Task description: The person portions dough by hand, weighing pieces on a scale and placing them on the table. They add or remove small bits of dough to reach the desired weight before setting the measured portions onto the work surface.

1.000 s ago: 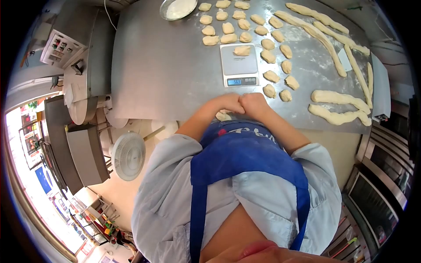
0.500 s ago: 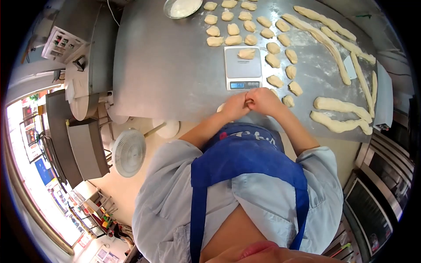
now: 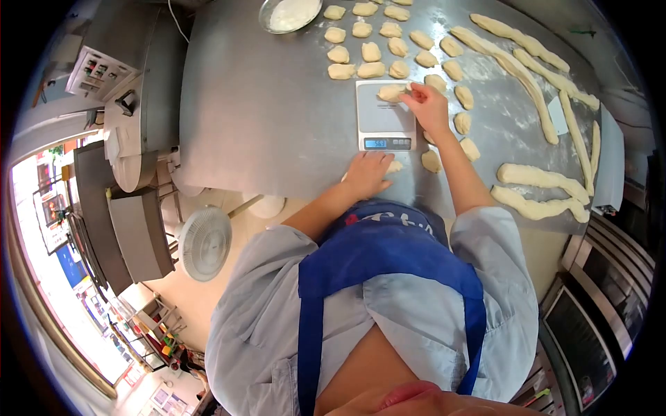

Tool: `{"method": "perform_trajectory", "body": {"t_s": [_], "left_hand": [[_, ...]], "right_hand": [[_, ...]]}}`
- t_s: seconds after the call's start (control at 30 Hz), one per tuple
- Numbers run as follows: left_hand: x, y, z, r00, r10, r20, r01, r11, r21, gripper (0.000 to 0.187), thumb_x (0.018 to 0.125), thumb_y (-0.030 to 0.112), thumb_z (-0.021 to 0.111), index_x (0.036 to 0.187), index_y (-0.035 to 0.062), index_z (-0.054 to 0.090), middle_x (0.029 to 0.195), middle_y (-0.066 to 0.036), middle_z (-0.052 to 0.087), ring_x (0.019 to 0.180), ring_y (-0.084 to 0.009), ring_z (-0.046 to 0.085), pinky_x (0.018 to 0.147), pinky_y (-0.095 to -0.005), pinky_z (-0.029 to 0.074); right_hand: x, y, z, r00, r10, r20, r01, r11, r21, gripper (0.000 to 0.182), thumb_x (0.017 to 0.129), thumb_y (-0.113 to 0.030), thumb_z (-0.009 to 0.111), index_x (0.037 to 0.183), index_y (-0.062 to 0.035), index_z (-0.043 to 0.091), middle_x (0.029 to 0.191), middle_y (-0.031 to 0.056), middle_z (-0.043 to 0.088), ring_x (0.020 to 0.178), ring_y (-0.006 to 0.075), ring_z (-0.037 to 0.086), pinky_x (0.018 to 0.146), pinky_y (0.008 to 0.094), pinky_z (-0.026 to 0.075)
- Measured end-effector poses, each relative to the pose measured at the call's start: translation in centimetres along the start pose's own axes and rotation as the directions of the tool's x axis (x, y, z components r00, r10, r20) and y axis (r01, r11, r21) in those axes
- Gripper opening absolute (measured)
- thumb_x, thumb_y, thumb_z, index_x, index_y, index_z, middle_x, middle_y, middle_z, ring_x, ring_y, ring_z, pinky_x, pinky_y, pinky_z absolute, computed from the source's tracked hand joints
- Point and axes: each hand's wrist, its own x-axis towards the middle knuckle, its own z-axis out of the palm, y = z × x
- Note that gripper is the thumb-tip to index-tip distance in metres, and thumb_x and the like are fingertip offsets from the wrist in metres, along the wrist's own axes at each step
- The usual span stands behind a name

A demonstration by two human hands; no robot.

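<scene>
On the pan of a white digital scale (image 3: 387, 121) lies a piece of dough (image 3: 390, 93). My right hand (image 3: 427, 109) reaches over the scale's right side, its thumb and fingertips pinched at the right end of that dough. Below the scale's display, my left hand (image 3: 368, 175) rests palm down near the table's front edge, fingers stretched out. Dough (image 3: 395, 166) shows beside its fingertips, partly hidden by the hand. The lit digits on the display are too small to read surely.
Several dough pieces (image 3: 370, 52) stand in rows beyond and right of the scale. Long dough ropes (image 3: 510, 62) lie on the floured steel table (image 3: 263, 104) at right, beside a white scraper (image 3: 557, 116). A bowl of flour (image 3: 291, 14) stands at the back.
My hands, together in front of the scale before, have come apart. The right has moved forward to the dough on the scale; the left has lowered onto the table.
</scene>
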Motion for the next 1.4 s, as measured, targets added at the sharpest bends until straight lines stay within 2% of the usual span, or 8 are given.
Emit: {"method": "perform_trajectory", "body": {"t_s": [0.23,0.33,0.4,0.47,0.6,0.8,1.1,1.4], "left_hand": [[-1.8,-2.1,1.8,0.991,-0.099,-0.089,0.095,0.995,-0.044,0.049,0.077,0.028,0.076,0.117,0.0067,0.058,0.11,-0.013,0.062,0.108,-0.0315,0.059,0.092,-0.0434,0.046],[-1.6,-2.9,2.9,0.986,-0.119,-0.12,0.109,0.99,-0.092,0.042,0.078,0.026,0.074,0.111,0.0056,0.059,0.107,-0.015,0.063,0.105,-0.0329,0.06,0.089,-0.0452,0.047],[-1.3,-3.5,3.1,0.984,-0.142,-0.108,0.122,0.978,-0.172,0.039,0.08,0.025,0.072,0.11,0.0044,0.059,0.105,-0.017,0.064,0.103,-0.0353,0.061,0.088,-0.0471,0.048],[-1.1,-4.3,2.8,0.978,-0.196,-0.063,0.144,0.868,-0.476,0.041,0.086,0.029,0.068,0.115,0.0022,0.059,0.107,-0.021,0.066,0.104,-0.0395,0.061,0.089,-0.0468,0.048],[-0.9,-4.1,1.6,0.975,-0.163,0.153,0.224,0.704,-0.673,0.043,0.091,0.034,0.064,0.118,0.0013,0.06,0.112,-0.023,0.066,0.108,-0.0395,0.061,0.092,-0.0443,0.048],[-1.2,-4.5,-1.5,0.977,0.045,0.208,0.105,0.75,-0.653,0.06,0.082,0.048,0.071,0.12,0.0021,0.061,0.114,-0.02,0.068,0.1,-0.0329,0.066,0.088,-0.0404,0.05],[1.4,-1.2,-0.3,0.933,-0.038,0.357,0.147,0.948,-0.283,0.035,0.071,0.036,0.071,0.086,0.0042,0.074,0.084,-0.018,0.072,0.084,-0.0345,0.07,0.076,-0.0456,0.054],[-0.1,-3.3,-0.5,0.883,-0.181,0.434,0.116,0.978,0.172,0.039,0.08,0.047,0.066,0.098,0.0129,0.074,0.1,-0.011,0.073,0.095,-0.0291,0.07,0.081,-0.041,0.054]], "right_hand": [[-0.3,0.4,2.7,0.877,-0.413,-0.247,0.274,0.851,-0.448,0.029,0.078,-0.028,0.077,0.09,-0.0022,0.07,0.086,0.012,0.061,0.09,0.0319,0.062,0.08,0.043,0.049],[-1.9,-2.3,2.2,0.917,-0.226,-0.327,0.174,0.968,-0.183,0.035,0.077,-0.029,0.078,0.1,-0.0052,0.066,0.096,0.0119,0.06,0.098,0.0333,0.059,0.084,0.0441,0.047],[-4.6,-4.1,0.9,0.99,-0.026,0.138,0.018,0.998,0.056,0.049,0.071,-0.023,0.081,0.112,-0.0079,0.059,0.099,0.0086,0.06,0.095,0.0307,0.058,0.083,0.0423,0.048],[-7.8,-3.5,1.1,0.747,-0.505,0.432,0.58,0.813,-0.054,0.056,0.066,-0.017,0.08,0.116,-0.0099,0.058,0.099,0.01,0.061,0.097,0.0295,0.06,0.08,0.0416,0.05],[-11.9,-3.5,1.2,0.602,-0.662,0.447,0.796,0.541,-0.27,0.053,0.064,-0.014,0.077,0.114,-0.0101,0.06,0.094,0.0113,0.063,0.092,0.0295,0.064,0.078,0.042,0.051],[-13.5,-2.7,1.1,0.767,-0.276,0.579,0.51,0.81,-0.289,0.034,0.073,-0.017,0.072,0.105,-0.0091,0.064,0.093,0.0106,0.067,0.087,0.0284,0.067,0.083,0.0456,0.049],[-13.3,-4.1,1.1,0.65,-0.12,0.751,0.702,0.474,-0.531,0.008,0.079,-0.016,0.063,0.076,-0.014,0.071,0.076,0.0096,0.069,0.075,0.0238,0.07,0.083,0.0462,0.048],[-12.9,-8.5,-0.6,0.551,-0.195,0.812,0.414,0.908,-0.063,0.031,0.087,-0.031,0.063,0.101,-0.0042,0.066,0.084,0.0206,0.068,0.082,0.0387,0.068,0.077,0.0528,0.051]]}}
